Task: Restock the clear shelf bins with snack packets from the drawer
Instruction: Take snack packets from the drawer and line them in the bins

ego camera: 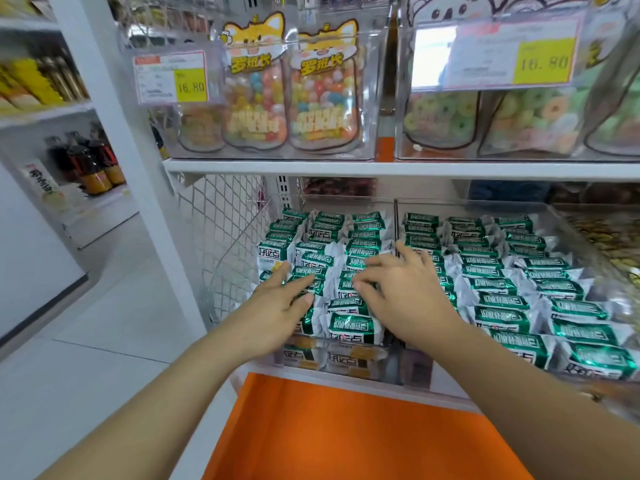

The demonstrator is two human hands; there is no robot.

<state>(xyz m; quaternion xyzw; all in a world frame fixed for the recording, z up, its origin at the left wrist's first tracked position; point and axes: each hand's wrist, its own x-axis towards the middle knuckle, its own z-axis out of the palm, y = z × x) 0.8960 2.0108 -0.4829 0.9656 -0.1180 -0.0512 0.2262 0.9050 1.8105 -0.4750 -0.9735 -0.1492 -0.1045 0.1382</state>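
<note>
Two clear shelf bins sit side by side on the lower shelf, both packed with rows of green-and-silver snack packets. The left bin (343,362) holds packets (351,325) under both my hands. My left hand (282,306) lies over the bin's left rows, fingers stretched forward and touching the packets. My right hand (401,289) rests on the middle rows with fingers bent down onto a packet; whether it pinches one is unclear. The right bin (519,209) is full of packets (502,285). The drawer is not visible as such.
An orange panel (346,431) lies below the shelf edge. Above, clear bins hold candy pouches (287,95) and ring gummies (519,119) with price tags. A wire mesh side panel (225,244) borders the left bin. Bottles (86,161) stand on shelves at the left.
</note>
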